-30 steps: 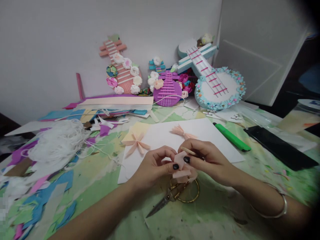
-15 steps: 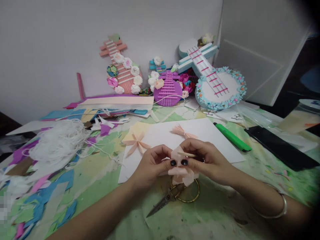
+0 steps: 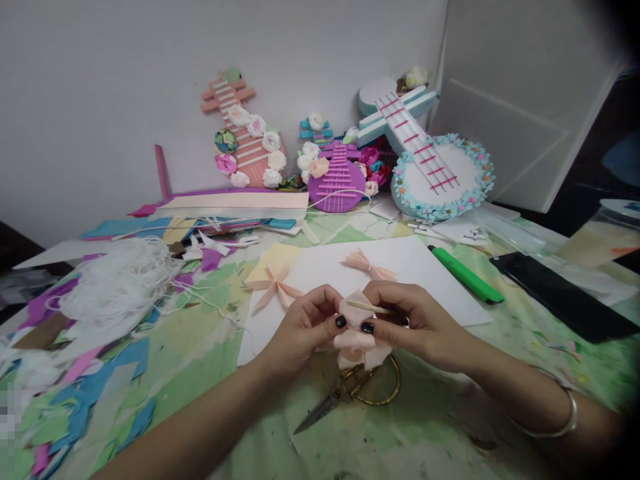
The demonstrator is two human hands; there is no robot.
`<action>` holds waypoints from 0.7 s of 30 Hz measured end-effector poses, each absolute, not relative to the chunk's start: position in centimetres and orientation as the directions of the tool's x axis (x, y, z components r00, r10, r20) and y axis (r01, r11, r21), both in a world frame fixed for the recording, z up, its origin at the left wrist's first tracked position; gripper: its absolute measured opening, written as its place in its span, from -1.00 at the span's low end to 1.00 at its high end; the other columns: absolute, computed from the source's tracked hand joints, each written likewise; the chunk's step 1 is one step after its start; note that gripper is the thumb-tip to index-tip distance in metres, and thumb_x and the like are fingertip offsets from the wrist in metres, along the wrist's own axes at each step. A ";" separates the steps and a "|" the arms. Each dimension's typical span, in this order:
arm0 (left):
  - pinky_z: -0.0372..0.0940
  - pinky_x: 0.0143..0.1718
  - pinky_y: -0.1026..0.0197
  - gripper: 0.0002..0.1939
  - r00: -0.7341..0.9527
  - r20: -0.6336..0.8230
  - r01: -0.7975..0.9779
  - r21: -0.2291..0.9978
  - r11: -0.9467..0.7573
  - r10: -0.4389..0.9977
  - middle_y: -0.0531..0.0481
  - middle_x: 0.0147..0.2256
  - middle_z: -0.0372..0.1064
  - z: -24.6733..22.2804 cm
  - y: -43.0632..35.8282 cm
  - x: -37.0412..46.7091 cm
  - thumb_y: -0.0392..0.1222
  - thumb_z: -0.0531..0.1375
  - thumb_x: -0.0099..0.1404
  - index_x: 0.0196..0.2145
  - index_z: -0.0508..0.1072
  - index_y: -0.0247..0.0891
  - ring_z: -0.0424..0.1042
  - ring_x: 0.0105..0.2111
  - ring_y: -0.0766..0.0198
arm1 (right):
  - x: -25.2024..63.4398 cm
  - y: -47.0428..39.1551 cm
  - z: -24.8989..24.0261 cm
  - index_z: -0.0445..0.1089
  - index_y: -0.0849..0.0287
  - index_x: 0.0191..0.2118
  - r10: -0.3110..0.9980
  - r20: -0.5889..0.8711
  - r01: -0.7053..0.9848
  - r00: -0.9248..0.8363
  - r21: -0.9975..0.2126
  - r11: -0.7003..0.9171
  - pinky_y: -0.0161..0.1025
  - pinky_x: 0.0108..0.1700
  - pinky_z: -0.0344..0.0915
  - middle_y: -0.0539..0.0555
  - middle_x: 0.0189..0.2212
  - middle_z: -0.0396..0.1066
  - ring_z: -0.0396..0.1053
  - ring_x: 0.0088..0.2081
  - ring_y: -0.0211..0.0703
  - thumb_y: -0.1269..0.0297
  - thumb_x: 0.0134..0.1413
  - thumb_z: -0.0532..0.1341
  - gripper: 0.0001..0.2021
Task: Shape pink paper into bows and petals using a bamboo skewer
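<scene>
Between both hands is a pale pink paper flower with curled petals. My left hand pinches its left side, thumb in front and fingers behind. From the right, my right hand grips the flower with its thumb, and a thin wooden stick lies between its fingers, crossing the upper petal. Just below the flower, gold-handled scissors rest on the table. On the white sheet behind the hands lie a star-shaped folded peach paper piece and a bundled peach paper piece.
A green utility knife and a black flat object lie to the right. At left are a heap of white string and coloured paper scraps. Decorated model instruments lean along the back wall.
My left thumb has shifted slightly left and up on the flower. The petals have tilted a little, and the stick sits slightly higher and further left.
</scene>
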State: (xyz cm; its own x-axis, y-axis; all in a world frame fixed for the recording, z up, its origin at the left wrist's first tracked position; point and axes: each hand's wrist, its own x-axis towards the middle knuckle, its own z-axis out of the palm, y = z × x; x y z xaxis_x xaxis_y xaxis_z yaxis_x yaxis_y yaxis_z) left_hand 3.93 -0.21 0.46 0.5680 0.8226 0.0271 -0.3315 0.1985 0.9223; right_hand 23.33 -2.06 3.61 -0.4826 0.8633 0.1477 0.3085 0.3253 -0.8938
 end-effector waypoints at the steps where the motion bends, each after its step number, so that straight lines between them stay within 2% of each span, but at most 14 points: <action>1: 0.12 -0.47 0.37 -0.76 0.571 0.030 -0.324 0.927 0.191 0.820 0.06 -0.48 0.27 0.5 -0.2 3.9 -0.18 0.31 0.07 -0.42 0.31 -0.31 0.26 -0.50 0.41 | 23.3 -2.1 3.6 0.27 0.24 -0.41 0.863 0.152 0.302 -0.482 -0.896 0.326 -0.37 -0.48 -0.01 -0.05 -0.49 0.13 0.03 -0.49 -0.38 0.35 0.04 0.16 -0.92; 7: 0.13 -0.43 0.37 -0.78 0.587 0.055 -0.249 0.962 0.115 0.807 0.03 -0.48 0.28 1.0 -0.4 3.9 -0.18 0.30 0.10 -0.42 0.34 -0.34 0.27 -0.45 0.39 | 23.2 -2.2 3.6 0.28 0.23 -0.42 0.866 0.097 0.252 -0.490 -0.936 0.247 -0.38 -0.51 -0.05 -0.06 -0.52 0.12 0.01 -0.52 -0.39 0.40 -0.01 0.17 -0.96; 14: 0.14 -0.48 0.41 -0.77 0.631 0.015 -0.283 0.935 0.213 0.776 0.10 -0.53 0.26 1.4 -0.8 4.3 -0.24 0.33 0.05 -0.44 0.32 -0.34 0.22 -0.56 0.48 | 23.2 -2.3 3.1 0.22 0.23 -0.49 0.870 0.022 0.256 -0.492 -0.952 0.169 -0.41 -0.55 -0.10 -0.10 -0.59 0.06 -0.04 -0.56 -0.43 0.33 -0.05 0.22 -0.85; 21: 0.16 -0.48 0.44 -0.72 0.622 -0.051 -0.218 0.947 0.236 0.781 0.10 -0.50 0.31 1.3 -0.7 4.4 -0.31 0.37 -0.04 -0.44 0.33 -0.34 0.30 -0.49 0.45 | 23.1 -2.5 3.6 0.18 0.23 -0.52 0.864 -0.023 0.213 -0.503 -0.972 0.098 -0.44 -0.55 -0.04 -0.11 -0.60 0.10 0.05 -0.55 -0.43 0.47 -0.16 0.18 -0.88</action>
